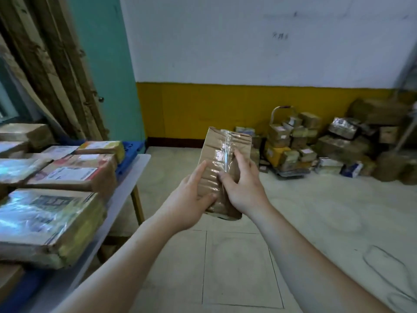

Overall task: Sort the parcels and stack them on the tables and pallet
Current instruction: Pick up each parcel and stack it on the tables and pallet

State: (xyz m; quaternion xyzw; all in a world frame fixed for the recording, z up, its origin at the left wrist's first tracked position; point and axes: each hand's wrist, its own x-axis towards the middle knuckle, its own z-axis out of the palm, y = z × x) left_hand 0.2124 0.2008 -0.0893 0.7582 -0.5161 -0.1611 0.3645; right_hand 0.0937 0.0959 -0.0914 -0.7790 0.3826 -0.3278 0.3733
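Observation:
I hold a small brown cardboard parcel (222, 152) with clear tape down its middle, upright in front of me above the floor. My left hand (191, 197) grips its lower left side, thumb on the front. My right hand (242, 188) grips its right side with fingers spread over the taped face. To my left a white table (133, 177) carries several flat taped parcels (74, 172), the nearest one (45, 224) large and shiny. A heap of parcels (291, 145) lies on the floor by the far wall.
A blue pallet (130, 152) shows behind the table at the teal wall. Wooden boards (56, 64) lean in the left corner. More boxes (379, 123) pile up at the far right by a metal rack. Pale tiled floor lies between me and the heap.

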